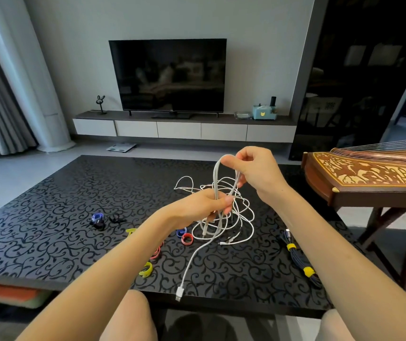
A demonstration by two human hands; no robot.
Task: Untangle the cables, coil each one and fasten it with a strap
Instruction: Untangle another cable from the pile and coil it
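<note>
Your left hand (pixel 203 205) grips the white cable (pixel 218 183) low, your right hand (pixel 256 168) pinches its loop up top, the white tangle (pixel 231 225) underneath on the black table (pixel 49 217), straps (pixel 97 217) scattered left.

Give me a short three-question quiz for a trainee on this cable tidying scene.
1. True or false: the dark cable lying on the right already wears two yellow straps.
2. What does the right hand pinch? A the top of the white cable loop; B a red strap; C a USB plug.
3. Which hand grips that loop lower down?
Key: 1 true; 2 A; 3 the left hand.
</note>
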